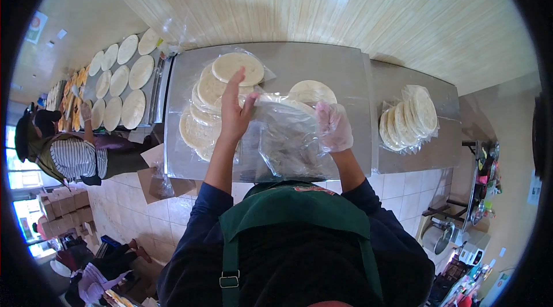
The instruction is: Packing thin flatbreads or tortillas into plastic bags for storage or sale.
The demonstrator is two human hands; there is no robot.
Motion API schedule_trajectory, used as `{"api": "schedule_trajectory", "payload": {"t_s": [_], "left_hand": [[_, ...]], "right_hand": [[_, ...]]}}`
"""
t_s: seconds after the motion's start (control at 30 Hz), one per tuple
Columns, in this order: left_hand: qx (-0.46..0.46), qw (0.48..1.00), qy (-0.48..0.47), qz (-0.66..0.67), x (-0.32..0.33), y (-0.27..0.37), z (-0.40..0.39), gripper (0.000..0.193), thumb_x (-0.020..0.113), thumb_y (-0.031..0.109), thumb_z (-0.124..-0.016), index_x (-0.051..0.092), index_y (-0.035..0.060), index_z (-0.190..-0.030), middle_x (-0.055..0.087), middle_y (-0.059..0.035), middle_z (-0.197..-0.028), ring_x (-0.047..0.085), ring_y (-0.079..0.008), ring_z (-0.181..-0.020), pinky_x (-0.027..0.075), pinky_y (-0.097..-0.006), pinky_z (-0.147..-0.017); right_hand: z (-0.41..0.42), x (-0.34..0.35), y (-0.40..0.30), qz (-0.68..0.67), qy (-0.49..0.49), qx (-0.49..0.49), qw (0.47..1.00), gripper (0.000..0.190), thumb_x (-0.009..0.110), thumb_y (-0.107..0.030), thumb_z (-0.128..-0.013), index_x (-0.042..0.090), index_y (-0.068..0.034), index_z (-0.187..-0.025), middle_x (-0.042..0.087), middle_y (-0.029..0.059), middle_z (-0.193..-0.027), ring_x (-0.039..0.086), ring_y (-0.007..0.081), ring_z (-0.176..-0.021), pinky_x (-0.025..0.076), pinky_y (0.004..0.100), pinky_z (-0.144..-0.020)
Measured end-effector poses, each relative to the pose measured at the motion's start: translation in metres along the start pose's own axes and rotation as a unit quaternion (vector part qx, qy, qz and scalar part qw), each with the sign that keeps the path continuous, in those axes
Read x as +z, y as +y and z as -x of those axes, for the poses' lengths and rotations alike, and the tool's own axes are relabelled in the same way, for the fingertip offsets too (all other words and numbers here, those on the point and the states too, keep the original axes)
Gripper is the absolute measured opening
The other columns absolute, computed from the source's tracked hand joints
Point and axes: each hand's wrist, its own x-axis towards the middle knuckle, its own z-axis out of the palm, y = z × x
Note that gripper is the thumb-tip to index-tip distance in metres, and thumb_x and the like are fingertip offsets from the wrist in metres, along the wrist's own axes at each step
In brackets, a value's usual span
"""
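My right hand [335, 127], in a clear plastic glove, grips the right side of a clear plastic bag [289, 143]. The rim of a round flatbread [293, 106] shows at the bag's top. At the bag's left upper edge is my bare left hand [236, 110], fingers apart and thumb near the plastic; whether it pinches the film I cannot tell. Left of it lie several overlapping flatbreads [207, 91], some on or in clear bags. Another flatbread [312, 89] rests on the metal table [276, 54] behind the bag.
On a side table at right stands a row of bagged flatbreads [408, 119]. More flatbreads [131, 108] cover a metal surface at left, where a person [77, 156] in a striped top works. An open cardboard box [162, 184] is by the table's left front corner.
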Motion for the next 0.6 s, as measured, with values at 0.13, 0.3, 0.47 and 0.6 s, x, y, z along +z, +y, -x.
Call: {"api": "schedule_trajectory", "payload": {"t_s": [0.13, 0.3, 0.47, 0.6], "left_hand": [[0.035, 0.994, -0.056, -0.086, -0.01, -0.016, 0.002, 0.016, 0.065, 0.011, -0.087, 0.064, 0.0026, -0.101, 0.069, -0.0123, -0.093, 0.066, -0.0223, -0.094, 0.039, -0.0383, -0.101], [-0.068, 0.936, 0.286, 0.194, 0.006, -0.003, -0.006, 0.019, 0.05, 0.019, -0.1, 0.058, 0.0023, -0.1, 0.063, -0.0097, -0.096, 0.061, -0.0222, -0.094, 0.034, -0.0371, -0.103], [-0.21, 0.893, 0.317, 0.24, 0.033, -0.006, 0.029, 0.028, 0.048, 0.028, -0.101, 0.05, 0.0004, -0.109, 0.048, -0.011, -0.108, 0.043, -0.0201, -0.107, 0.033, -0.0351, -0.098], [-0.287, 0.928, 0.175, 0.161, 0.06, -0.008, 0.064, 0.028, 0.047, 0.03, -0.101, 0.051, 0.0024, -0.105, 0.056, -0.0073, -0.095, 0.054, -0.0166, -0.092, 0.043, -0.0296, -0.082]], "right_hand": [[0.004, 0.015, 0.03, -0.023, 0.033, 0.086, 0.996, 0.047, 0.043, -0.038, -0.099, 0.062, 0.001, -0.08, 0.056, 0.0233, -0.068, 0.057, 0.0332, -0.06, 0.043, 0.0422, -0.057], [-0.003, 0.035, 0.021, -0.351, 0.236, 0.383, 0.821, 0.055, 0.042, -0.045, -0.1, 0.065, 0.003, -0.084, 0.064, 0.0089, -0.069, 0.059, 0.0162, -0.062, 0.043, 0.0376, -0.056], [0.014, 0.024, 0.016, -0.188, 0.179, 0.205, 0.944, 0.056, 0.042, -0.046, -0.099, 0.063, 0.003, -0.082, 0.061, 0.0029, -0.069, 0.052, 0.0097, -0.061, 0.039, 0.0342, -0.052], [0.022, 0.024, 0.021, -0.007, 0.165, -0.003, 0.986, 0.057, 0.042, -0.047, -0.099, 0.057, 0.001, -0.073, 0.055, 0.0001, -0.063, 0.045, 0.0095, -0.055, 0.035, 0.0339, -0.049]]}}
